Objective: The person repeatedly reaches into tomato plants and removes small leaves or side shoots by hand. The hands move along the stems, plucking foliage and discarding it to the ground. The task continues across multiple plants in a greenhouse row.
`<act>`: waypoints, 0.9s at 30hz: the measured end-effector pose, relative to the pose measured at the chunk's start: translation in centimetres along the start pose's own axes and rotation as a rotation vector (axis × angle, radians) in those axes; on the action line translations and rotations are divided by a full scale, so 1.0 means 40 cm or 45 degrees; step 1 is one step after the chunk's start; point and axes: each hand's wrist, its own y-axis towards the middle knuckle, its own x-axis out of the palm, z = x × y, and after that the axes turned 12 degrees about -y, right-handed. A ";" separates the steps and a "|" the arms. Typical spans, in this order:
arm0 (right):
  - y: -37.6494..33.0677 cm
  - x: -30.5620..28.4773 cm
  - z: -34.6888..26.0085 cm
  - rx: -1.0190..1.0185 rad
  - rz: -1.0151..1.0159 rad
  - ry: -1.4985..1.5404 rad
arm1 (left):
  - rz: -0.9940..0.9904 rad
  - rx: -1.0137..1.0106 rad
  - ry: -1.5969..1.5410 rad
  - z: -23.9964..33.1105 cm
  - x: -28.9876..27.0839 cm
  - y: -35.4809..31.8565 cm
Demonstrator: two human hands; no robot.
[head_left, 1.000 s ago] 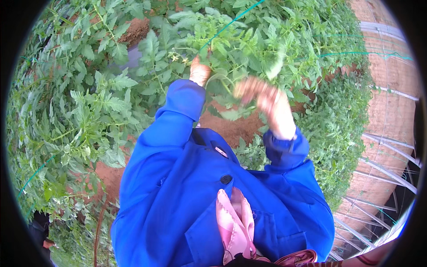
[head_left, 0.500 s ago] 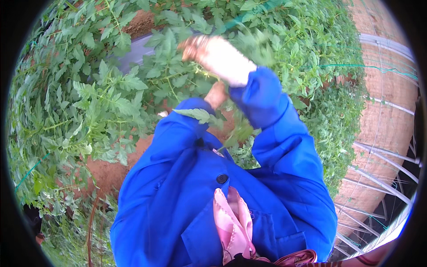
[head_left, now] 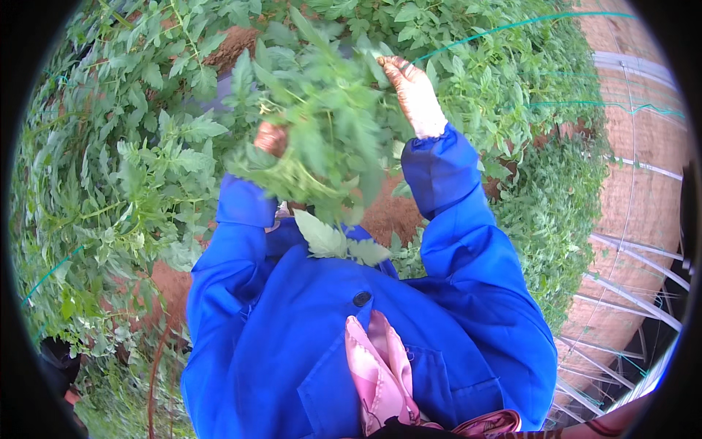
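My left hand [head_left: 271,139] is curled round the stems of a leafy tomato shoot [head_left: 333,121], blurred by motion; leaves spread to its right and hang down in front of my jacket. Higher up and to the right, my right hand [head_left: 408,80] is closed in a pinch, its fingers stained brown. A green twine [head_left: 512,28] runs from this hand to the upper right, and the fingers appear to grip it. What lies right at the fingertips is too small to make out.
Dense tomato plants [head_left: 146,161] stand on the left and ahead, with more plants [head_left: 541,190] to the right. Brown soil [head_left: 387,219] shows between them. Further green strings [head_left: 585,104] and white metal poles [head_left: 636,300] lie by the tan wall [head_left: 629,168].
My hands have moved apart, the left one leftward and the right one rightward. The leafy shoot is now raised between them. The twine has swung lower and now stretches toward the right.
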 end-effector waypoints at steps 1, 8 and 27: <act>-0.009 0.004 -0.004 0.118 0.017 -0.002 | -0.104 -0.057 -0.015 0.060 -0.048 0.032; -0.104 0.100 -0.002 -0.166 0.104 -0.298 | -0.030 0.208 -0.188 0.061 0.159 0.113; -0.150 0.080 0.000 -0.209 -0.069 -0.498 | -0.027 -0.238 0.266 -0.095 0.133 0.319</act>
